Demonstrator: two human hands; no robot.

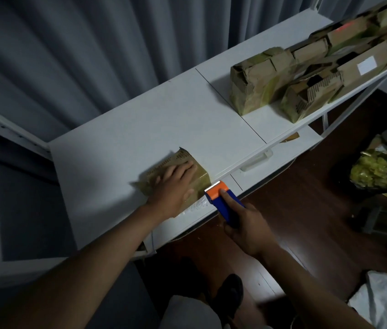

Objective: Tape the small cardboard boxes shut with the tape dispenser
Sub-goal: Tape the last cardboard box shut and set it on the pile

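Head view, looking down at a white counter (121, 148). Left hand (172, 186) pressed flat on one small cardboard box (197, 180) near the front edge; right hand (247, 224) gripping the tape dispenser (223, 198) just beside it. Probably mid-taping. More boxes (306, 74) piled far right, several apparently unsealed.

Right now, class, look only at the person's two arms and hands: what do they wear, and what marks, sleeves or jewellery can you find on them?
Both forearms are bare as far as the picture shows; no sleeve reaches into view. The left hand and the right hand wear no gloves. No watch, ring or bracelet shows, and no markings stand out, though the light is dim.
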